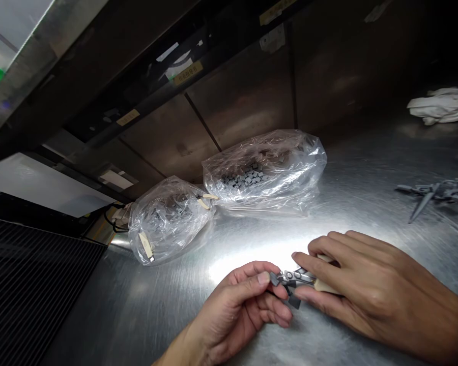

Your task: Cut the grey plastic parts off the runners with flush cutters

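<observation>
My left hand (240, 305) pinches a small dark grey block (275, 278) between thumb and forefinger, low in the middle of the view. My right hand (362, 284) is closed round a small pair of pliers (301, 277) with a pale handle, whose metal jaws meet the block. A second dark piece (294, 302) hangs just under the jaws, by my left fingertips. Both hands hover just above a shiny steel worktop (366, 203).
Two clear plastic bags lie behind my hands: the nearer bag (168, 218) on the left and the larger bag (267, 168) with several small grey squares. A metal tool (435, 193) lies at the right, a white cloth (442, 104) at the far right. A black grille (30, 290) borders the left.
</observation>
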`<state>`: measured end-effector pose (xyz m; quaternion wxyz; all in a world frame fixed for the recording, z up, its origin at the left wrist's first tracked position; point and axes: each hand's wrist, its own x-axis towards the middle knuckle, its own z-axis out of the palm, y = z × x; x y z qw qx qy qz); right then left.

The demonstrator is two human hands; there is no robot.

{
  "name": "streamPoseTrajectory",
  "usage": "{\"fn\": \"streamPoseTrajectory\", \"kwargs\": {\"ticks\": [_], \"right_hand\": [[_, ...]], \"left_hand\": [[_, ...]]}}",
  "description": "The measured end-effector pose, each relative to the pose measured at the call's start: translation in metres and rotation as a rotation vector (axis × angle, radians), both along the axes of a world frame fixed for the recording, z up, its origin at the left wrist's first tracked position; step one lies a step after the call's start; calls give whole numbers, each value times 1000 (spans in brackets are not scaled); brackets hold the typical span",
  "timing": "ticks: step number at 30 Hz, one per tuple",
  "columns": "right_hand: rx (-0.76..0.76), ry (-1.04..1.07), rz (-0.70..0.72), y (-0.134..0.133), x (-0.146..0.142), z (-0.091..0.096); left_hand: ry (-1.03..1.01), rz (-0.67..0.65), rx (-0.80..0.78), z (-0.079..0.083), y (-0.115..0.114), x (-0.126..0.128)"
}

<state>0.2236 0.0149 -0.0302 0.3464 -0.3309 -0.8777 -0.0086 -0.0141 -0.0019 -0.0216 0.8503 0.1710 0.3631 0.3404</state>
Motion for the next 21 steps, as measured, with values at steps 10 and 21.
{"fn": "streamPoseTrajectory", "kwargs": {"ticks": [10, 21], "right_hand": [[4, -4, 2, -2, 1, 1], [-32, -7, 39, 0, 4, 1]], "left_hand": [[31, 17, 0, 1, -1, 3], [44, 10, 0, 2, -2, 3]]}}
